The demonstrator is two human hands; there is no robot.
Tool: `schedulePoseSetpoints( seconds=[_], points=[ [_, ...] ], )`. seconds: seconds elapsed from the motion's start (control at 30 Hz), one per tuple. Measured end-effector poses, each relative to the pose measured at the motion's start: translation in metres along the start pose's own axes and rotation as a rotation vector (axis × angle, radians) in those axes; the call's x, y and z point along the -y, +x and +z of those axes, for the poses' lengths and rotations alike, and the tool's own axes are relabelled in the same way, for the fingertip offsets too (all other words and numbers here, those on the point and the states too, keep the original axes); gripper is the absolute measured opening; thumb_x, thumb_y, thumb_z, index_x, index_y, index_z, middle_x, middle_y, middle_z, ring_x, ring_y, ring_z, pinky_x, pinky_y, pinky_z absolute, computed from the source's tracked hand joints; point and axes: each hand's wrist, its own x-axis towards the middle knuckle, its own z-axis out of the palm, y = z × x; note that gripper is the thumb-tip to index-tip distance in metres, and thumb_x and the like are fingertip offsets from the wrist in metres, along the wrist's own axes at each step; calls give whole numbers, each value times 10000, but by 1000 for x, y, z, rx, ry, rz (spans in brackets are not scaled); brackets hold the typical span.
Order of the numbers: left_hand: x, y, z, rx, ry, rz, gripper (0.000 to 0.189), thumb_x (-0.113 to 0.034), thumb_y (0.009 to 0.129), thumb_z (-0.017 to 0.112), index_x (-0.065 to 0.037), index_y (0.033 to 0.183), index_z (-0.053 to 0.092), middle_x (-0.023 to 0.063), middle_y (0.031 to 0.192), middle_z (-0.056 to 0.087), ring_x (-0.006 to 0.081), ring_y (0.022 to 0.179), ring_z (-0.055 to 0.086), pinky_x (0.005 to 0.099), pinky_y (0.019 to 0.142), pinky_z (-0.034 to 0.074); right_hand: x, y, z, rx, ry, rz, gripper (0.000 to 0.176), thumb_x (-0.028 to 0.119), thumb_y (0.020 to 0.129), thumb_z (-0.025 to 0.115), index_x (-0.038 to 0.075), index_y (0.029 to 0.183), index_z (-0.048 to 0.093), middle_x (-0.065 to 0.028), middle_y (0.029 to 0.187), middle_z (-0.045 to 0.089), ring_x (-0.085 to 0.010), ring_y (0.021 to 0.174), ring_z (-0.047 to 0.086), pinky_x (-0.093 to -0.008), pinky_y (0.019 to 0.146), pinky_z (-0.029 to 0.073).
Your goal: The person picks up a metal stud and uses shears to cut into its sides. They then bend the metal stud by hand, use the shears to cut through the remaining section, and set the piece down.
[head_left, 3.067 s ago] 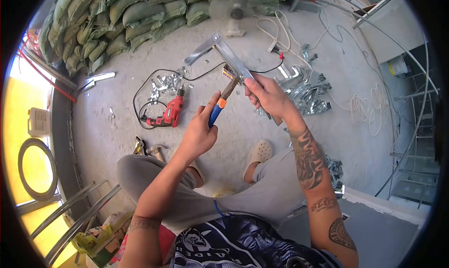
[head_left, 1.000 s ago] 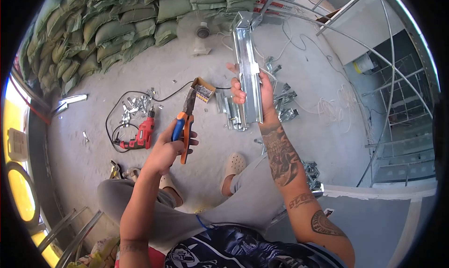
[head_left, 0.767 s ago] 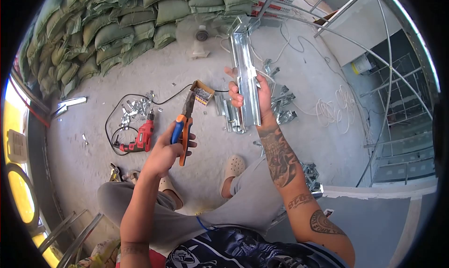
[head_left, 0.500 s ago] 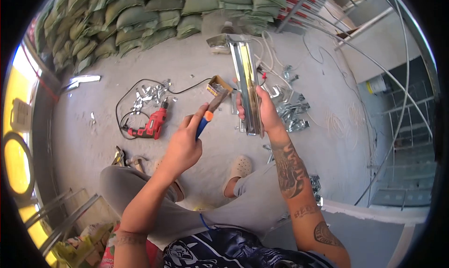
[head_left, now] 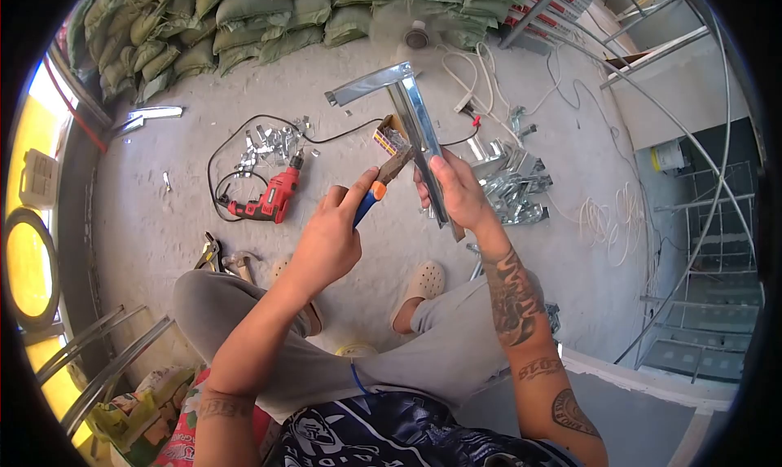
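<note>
My left hand (head_left: 327,235) is closed on a tool with a blue and orange handle (head_left: 371,202). Its worn metal head points up and right and meets the edge of a shiny metal channel (head_left: 419,112); whether they touch is unclear. My right hand (head_left: 458,191) grips the lower part of this channel, thumb in front and fingertips behind. At the channel's top, a metal arm (head_left: 366,84) extends leftward, forming a corner. A small open box (head_left: 389,137) of metal pieces sits on the floor, just beyond the tool's head.
A red drill (head_left: 273,196) with a black cord lies on the floor, left, near metal brackets (head_left: 267,147). More metal pieces (head_left: 517,190) are heaped at right. Green sandbags (head_left: 252,15) line the back, beside a blurred fan (head_left: 416,37). Pliers (head_left: 210,253) lie near my left knee.
The metal channel has turned, and its top arm now reaches out to the left. Both hands and the tool have shifted slightly right in view. The grips look the same.
</note>
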Motion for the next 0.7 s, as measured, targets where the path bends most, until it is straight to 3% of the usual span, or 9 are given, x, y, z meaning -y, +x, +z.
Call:
schedulePoseSetpoints(
  seconds=[0.03, 0.23, 0.27, 0.33, 0.47, 0.53, 0.7],
  points=[
    [0, 1, -2, 3, -1, 0, 875, 160, 692, 456, -197, 1485, 363, 204, 1062, 533, 424, 955, 580, 453, 843, 477, 2, 0, -1, 18, -2, 15, 488, 473, 1020, 388, 10, 1026, 546, -52, 837, 567, -105, 693, 558, -261, 616, 508],
    [-4, 0, -5, 56, -15, -3, 883, 154, 693, 460, -201, 1493, 349, 206, 1062, 516, 410, 939, 575, 436, 845, 474, 5, -2, -7, 56, 41, 11, 529, 500, 1016, 371, 8, 993, 564, -59, 815, 566, -112, 688, 556, -266, 613, 502],
    [-3, 0, -2, 20, -2, 33, 880, 150, 694, 461, -192, 1496, 344, 210, 1064, 511, 410, 957, 567, 437, 860, 467, 1, -1, -6, 56, 43, 12, 529, 500, 1016, 371, 8, 993, 564, -59, 815, 566, -112, 688, 556, -266, 613, 502],
    [-3, -2, -2, -17, 12, 67, 877, 147, 694, 462, -182, 1498, 338, 214, 1066, 506, 410, 975, 560, 437, 875, 461, -9, 1, -5, 5, 150, 2, 501, 452, 1029, 368, 8, 1149, 568, -41, 829, 568, -105, 671, 563, -270, 609, 509],
    [-9, -5, -12, 77, -53, -34, 872, 139, 691, 449, -166, 1500, 335, 215, 1091, 506, 407, 1000, 549, 415, 915, 448, -18, 6, -5, 33, 376, 113, 522, 477, 1022, 343, 16, 1114, 569, -37, 804, 557, -116, 668, 554, -268, 604, 498],
    [-11, -7, -18, 125, -99, -75, 872, 136, 688, 444, -166, 1500, 337, 211, 1093, 510, 404, 994, 551, 408, 920, 447, -6, 6, 2, -75, 426, 102, 525, 491, 1015, 329, 26, 1059, 568, -32, 768, 543, -114, 657, 529, -261, 585, 472],
    [-24, -8, -28, 212, -262, -13, 880, 132, 672, 438, -140, 1503, 334, 205, 1129, 520, 384, 1032, 555, 381, 943, 439, -22, 9, -13, 51, 299, 93, 482, 468, 1015, 361, 41, 1122, 556, -19, 796, 537, -92, 663, 500, -250, 559, 436]
  ],
)
